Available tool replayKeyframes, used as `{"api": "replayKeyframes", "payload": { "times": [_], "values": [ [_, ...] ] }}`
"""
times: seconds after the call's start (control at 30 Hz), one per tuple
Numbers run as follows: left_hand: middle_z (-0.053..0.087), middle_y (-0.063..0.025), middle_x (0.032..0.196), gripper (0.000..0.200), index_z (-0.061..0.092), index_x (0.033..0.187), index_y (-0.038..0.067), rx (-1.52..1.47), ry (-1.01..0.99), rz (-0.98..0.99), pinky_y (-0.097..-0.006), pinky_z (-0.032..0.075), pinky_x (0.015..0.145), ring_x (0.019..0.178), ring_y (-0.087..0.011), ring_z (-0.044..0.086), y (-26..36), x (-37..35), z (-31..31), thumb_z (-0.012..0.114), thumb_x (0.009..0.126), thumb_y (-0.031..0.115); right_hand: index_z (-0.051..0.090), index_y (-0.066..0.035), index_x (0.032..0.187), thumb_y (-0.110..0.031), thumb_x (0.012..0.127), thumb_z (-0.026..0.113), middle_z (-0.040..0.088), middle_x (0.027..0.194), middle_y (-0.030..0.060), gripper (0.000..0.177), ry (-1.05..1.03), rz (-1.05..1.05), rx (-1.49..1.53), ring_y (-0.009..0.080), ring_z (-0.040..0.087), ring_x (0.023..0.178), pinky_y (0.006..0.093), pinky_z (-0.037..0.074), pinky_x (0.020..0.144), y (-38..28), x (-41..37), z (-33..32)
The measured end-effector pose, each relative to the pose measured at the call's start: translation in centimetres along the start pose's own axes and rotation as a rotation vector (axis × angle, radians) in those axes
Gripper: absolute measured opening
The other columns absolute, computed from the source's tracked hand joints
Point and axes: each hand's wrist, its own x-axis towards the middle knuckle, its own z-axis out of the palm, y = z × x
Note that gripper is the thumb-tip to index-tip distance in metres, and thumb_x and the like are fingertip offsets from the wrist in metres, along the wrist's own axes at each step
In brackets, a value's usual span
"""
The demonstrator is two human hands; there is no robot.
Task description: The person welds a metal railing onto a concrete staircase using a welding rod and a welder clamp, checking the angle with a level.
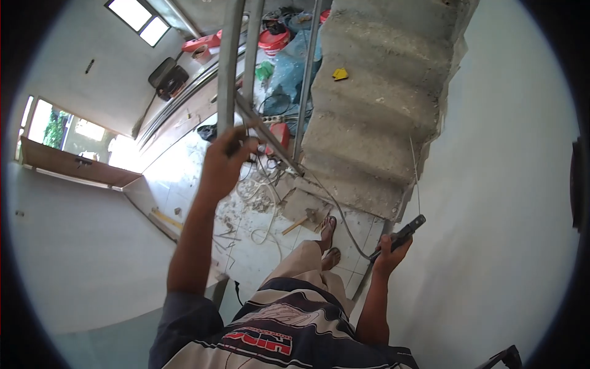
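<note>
In my right hand (393, 253) is a black welding electrode holder (409, 230), the fingers wrapped around its handle. A long thin welding rod (416, 178) sticks up from its jaw, and a grey cable (344, 224) runs from it toward the foot of the railing. My left hand (228, 157) is raised beside the grey metal railing post (228, 67), thumb and fingers apart and a little blurred. It overlaps the post's lower end in this view. A slanted metal bar (267, 132) runs from near that hand down to the lowest stair.
Bare concrete stairs (375, 123) rise ahead, with a yellow piece (340, 74) on one step. A hammer (299, 222), rubble (258, 197) and a loose pale cord (267, 230) lie on the tiles. A white wall (491, 184) stands close on the right.
</note>
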Motion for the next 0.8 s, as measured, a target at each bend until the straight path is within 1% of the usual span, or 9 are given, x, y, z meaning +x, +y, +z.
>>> {"api": "replayKeyframes", "payload": {
  "times": [0.07,0.17,0.27,0.33,0.4,0.47,0.57,0.67,0.8],
  "values": [
    [0.074,-0.0076,0.096,0.035,0.064,0.128,0.002,0.066,-0.001,0.020,-0.0259,0.055,0.076,0.085,-0.0116,0.069,1.8,2.1,-2.9,0.066,0.096,0.014,0.039,0.000,0.132,-0.030,0.089,0.072,0.052,0.079,0.0028,0.062,0.061,0.249,0.174,0.0104,0.052,0.057,0.0261,0.046,0.049,-0.8,-2.9,0.0],
    [0.074,-0.0084,0.095,0.034,0.068,0.126,0.003,0.204,0.061,0.197,-0.0266,0.056,0.077,0.086,-0.0123,0.071,4.9,7.2,-6.0,0.069,0.095,0.016,0.040,0.002,0.129,-0.029,0.089,0.071,0.052,0.078,0.0031,0.059,0.037,0.349,0.115,0.0102,0.052,0.057,0.0260,0.046,0.050,-0.3,-5.2,0.8],
    [0.074,-0.0098,0.098,0.040,0.064,0.130,0.003,0.249,0.035,0.281,-0.0265,0.056,0.074,0.086,-0.0135,0.072,6.3,14.2,-8.9,0.070,0.094,0.019,0.042,0.002,0.127,-0.028,0.089,0.071,0.053,0.078,0.0037,0.056,0.013,0.339,0.160,0.0103,0.052,0.058,0.0257,0.046,0.051,0.8,-6.7,2.3],
    [0.073,-0.0099,0.107,0.037,0.066,0.127,0.000,0.336,-0.038,0.388,-0.0292,0.056,0.089,0.096,-0.0158,0.070,6.7,18.7,-9.9,0.063,0.100,0.024,0.043,0.001,0.126,-0.025,0.088,0.070,0.054,0.081,0.0036,0.054,0.040,0.345,0.167,0.0101,0.052,0.059,0.0258,0.046,0.052,2.6,-7.6,3.3],
    [0.073,-0.0099,0.107,0.041,0.061,0.134,0.000,0.408,-0.093,0.397,-0.0281,0.056,0.087,0.092,-0.0144,0.070,6.9,22.9,-10.3,0.066,0.098,0.019,0.042,-0.001,0.128,-0.012,0.082,0.074,0.053,0.086,0.0034,0.057,0.130,0.347,0.237,0.0095,0.052,0.059,0.0245,0.046,0.051,3.7,-8.3,5.1],
    [0.072,-0.0160,0.105,0.049,0.057,0.136,-0.002,0.430,-0.088,0.402,-0.0310,0.060,0.075,0.082,-0.0207,0.072,7.8,24.2,-7.6,0.072,0.093,0.017,0.039,-0.001,0.135,-0.020,0.081,0.077,0.054,0.087,0.0028,0.068,0.148,0.309,0.233,0.0093,0.053,0.064,0.0235,0.046,0.054,5.5,-8.9,6.8],
    [0.073,-0.0143,0.098,0.050,0.056,0.135,-0.005,0.392,-0.225,0.509,-0.0298,0.058,0.070,0.082,-0.0192,0.072,6.5,26.3,-6.1,0.072,0.093,0.016,0.038,0.000,0.136,-0.026,0.081,0.077,0.055,0.088,0.0033,0.072,0.180,0.364,0.275,0.0094,0.053,0.065,0.0234,0.046,0.055,6.5,-10.4,10.0],
    [0.073,-0.0136,0.097,0.050,0.055,0.135,-0.005,0.578,-0.162,0.535,-0.0279,0.058,0.067,0.081,-0.0183,0.072,5.9,24.2,-3.9,0.072,0.092,0.015,0.042,0.000,0.133,-0.033,0.084,0.074,0.055,0.089,0.0046,0.067,0.221,0.358,0.244,0.0101,0.051,0.062,0.0246,0.044,0.053,7.4,-11.5,13.2],
    [0.073,-0.0134,0.098,0.047,0.058,0.132,-0.006,0.627,-0.195,0.524,-0.0283,0.057,0.065,0.080,-0.0185,0.072,3.8,25.9,-4.8,0.072,0.092,0.014,0.039,0.000,0.140,-0.038,0.084,0.075,0.055,0.088,0.0045,0.076,0.245,0.372,0.254,0.0105,0.051,0.062,0.0249,0.044,0.055,7.7,-12.9,15.9]
  ]
}}
